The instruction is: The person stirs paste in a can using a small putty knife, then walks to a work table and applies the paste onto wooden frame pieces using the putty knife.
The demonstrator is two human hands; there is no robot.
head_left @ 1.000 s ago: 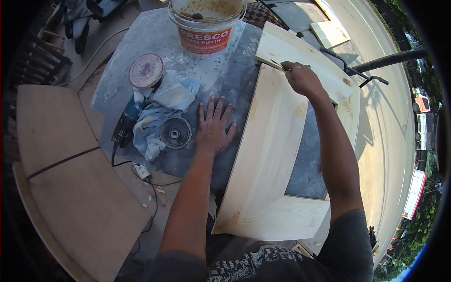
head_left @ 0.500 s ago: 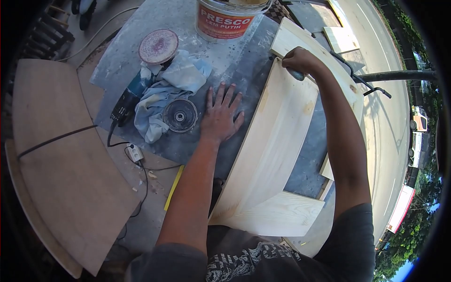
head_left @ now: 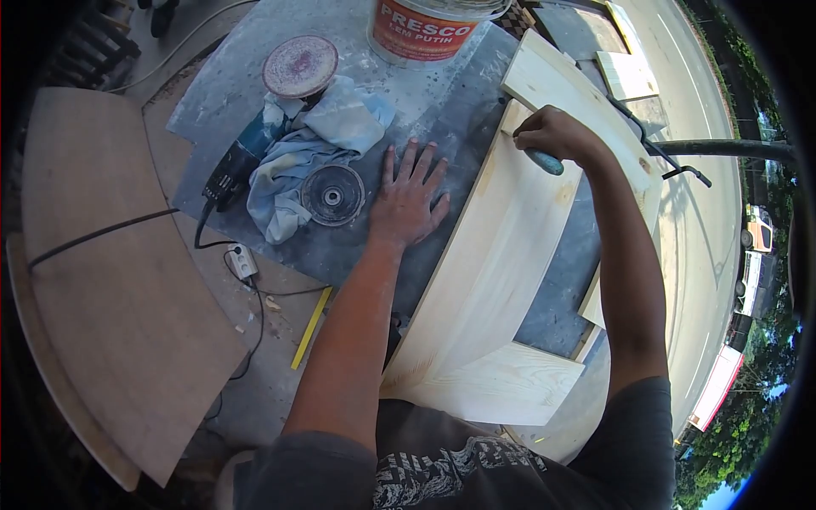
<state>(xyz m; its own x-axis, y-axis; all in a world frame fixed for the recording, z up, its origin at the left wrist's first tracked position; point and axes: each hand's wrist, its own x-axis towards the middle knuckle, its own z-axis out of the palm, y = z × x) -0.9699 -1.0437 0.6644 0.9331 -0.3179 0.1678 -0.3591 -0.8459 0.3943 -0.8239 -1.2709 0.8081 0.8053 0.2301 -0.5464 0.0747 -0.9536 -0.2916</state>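
Note:
My left hand lies flat on the grey tabletop, fingers spread and holding nothing. A black round disc with a centre hole sits just left of it, beside a crumpled light-blue cloth. My right hand is closed around a hand tool with a rounded blue-green handle. The tool's working end is hard to make out, near the far end of a pale wooden board. That board lies lengthwise along the table's right side, and another pale board passes behind my right hand.
An angle grinder with a round pad rests at the left, its cord running to a power socket. A glue bucket stands at the back. Curved brown panels are at far left; a yellow strip is below.
My right hand has turned and shifted slightly toward me, so more of the blue-green handle shows. My left hand stays flat on the table. The whole view has shifted a little.

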